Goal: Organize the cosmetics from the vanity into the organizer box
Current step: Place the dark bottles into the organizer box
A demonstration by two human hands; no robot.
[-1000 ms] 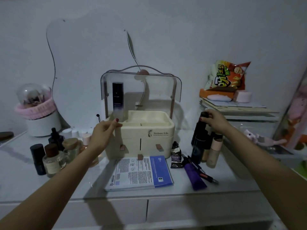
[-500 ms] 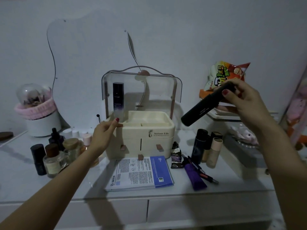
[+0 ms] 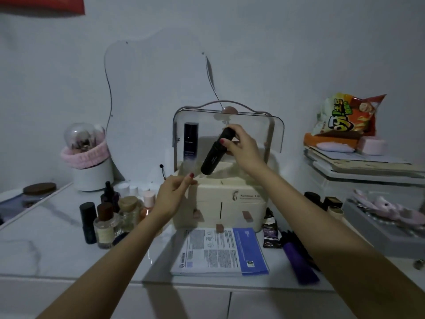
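The right hand (image 3: 241, 149) pinches a black cylindrical bottle (image 3: 215, 155) near its top between thumb and fingers, holding it tilted, lower end toward the left, above the open top tray of the cream organizer box (image 3: 227, 199). Just behind and to the left of this hand, a tall dark bottle (image 3: 190, 142) stands upright in the box under the raised clear lid (image 3: 274, 134). The left hand (image 3: 171, 199) rests at the box's top left corner, thumb and fingers lightly curled against the rim (whether it actually grips the edge cannot be told). Left of the left hand, a cluster of small bottles (image 3: 108, 221) stands on the white vanity top (image 3: 46, 238), with a white pot wrapped in a pink band (image 3: 88, 166) farther back. Below and between the two forearms lies a blue and white leaflet (image 3: 223, 252). Just inside the right forearm lie a dark sachet (image 3: 271, 233) and a purple tube (image 3: 299, 261); beyond it, a few dark-capped bottles (image 3: 322, 201) stand on the vanity.
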